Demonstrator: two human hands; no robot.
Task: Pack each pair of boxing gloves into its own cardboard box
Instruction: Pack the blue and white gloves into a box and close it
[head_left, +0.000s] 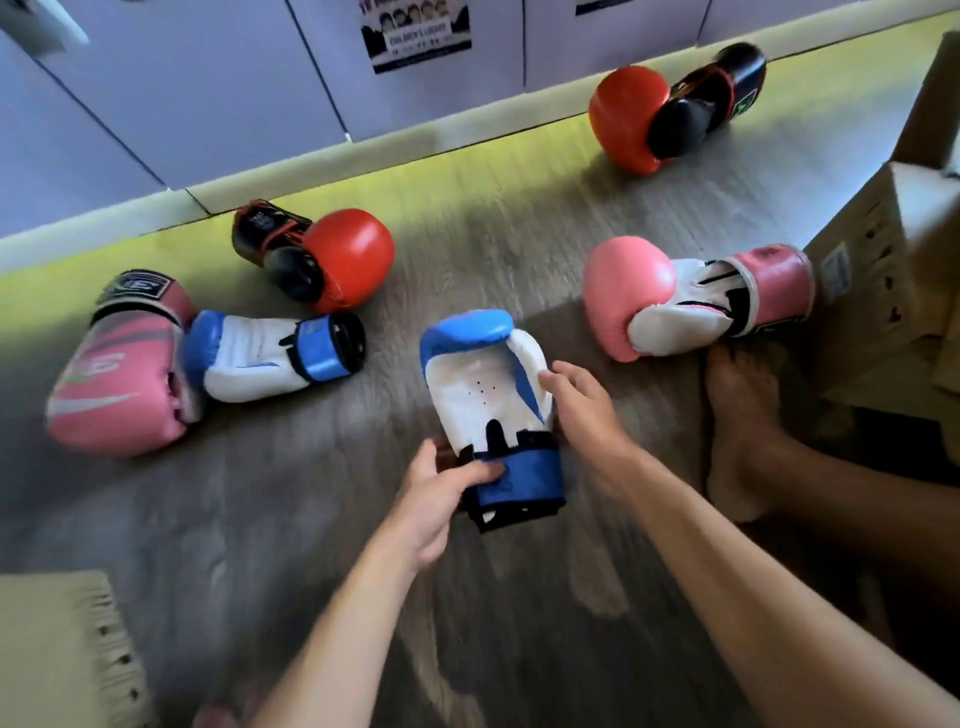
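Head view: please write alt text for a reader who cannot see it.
Both hands hold a blue and white glove, the left hand gripping its cuff, the right hand holding its side. Its mate, two pink gloves and two red gloves lie scattered on the wooden floor, a cardboard box at right.

On the floor, straight before me, lies the centre glove, cuff toward me. My left hand holds its cuff and my right hand holds its right edge. At left, 2 gloves touch each other: the far-left glove and, just right of it, the inner-left glove. Behind these, nearer the wall, is the back-left glove. The back-right glove lies by the wall too, well apart from the rest. At right, the right glove sits betw. the centre glove and a cardboard box, cuff end just beside the box. My foot is just in front of that glove. A 2nd box is at my near left.
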